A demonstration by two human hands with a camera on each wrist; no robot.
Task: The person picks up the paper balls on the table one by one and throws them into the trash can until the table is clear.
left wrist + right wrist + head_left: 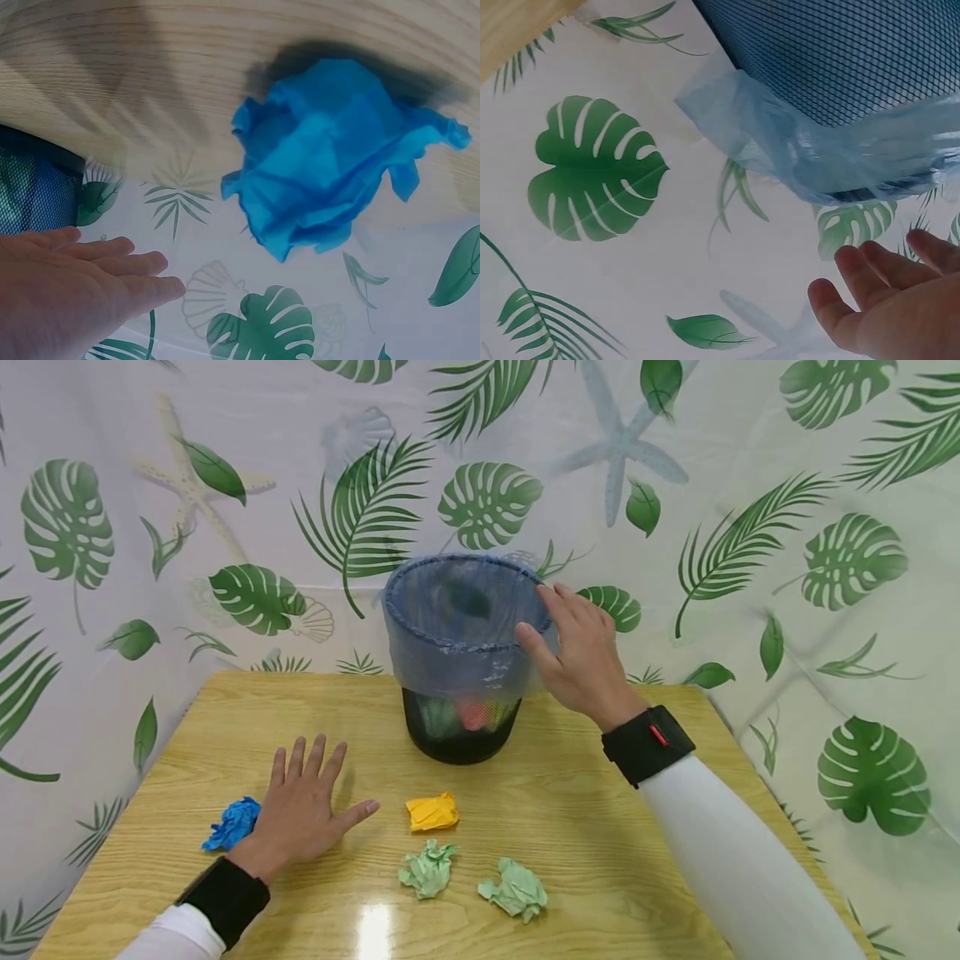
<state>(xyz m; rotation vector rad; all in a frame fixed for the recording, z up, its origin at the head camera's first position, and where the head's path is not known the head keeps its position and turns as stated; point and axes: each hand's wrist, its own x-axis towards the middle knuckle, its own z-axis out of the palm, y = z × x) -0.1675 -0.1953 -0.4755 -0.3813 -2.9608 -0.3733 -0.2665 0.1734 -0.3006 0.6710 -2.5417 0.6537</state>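
Observation:
A black mesh wastebasket point(461, 739) lined with a translucent blue bag point(465, 664) stands toward the back of the table. Beside its right rim is my right hand point(585, 660), fingers loosely extended, holding nothing. In the right wrist view, those fingers point(885, 274) show next to the bag's folded edge point(810, 165). My left hand point(300, 814) is spread over the table at the left, nothing in its grasp. Just left of it lies a crumpled blue paper ball point(234, 823), large in the left wrist view, where the blue paper point(322, 157) sits apart from the fingers.
In front of the wastebasket lies a crumpled yellow paper point(432, 812). Two pale green paper balls point(429, 868) are nearer the front edge of the wooden table point(600, 860). Red and green shapes show through the basket's mesh. A leaf-patterned cloth point(750, 485) hangs behind.

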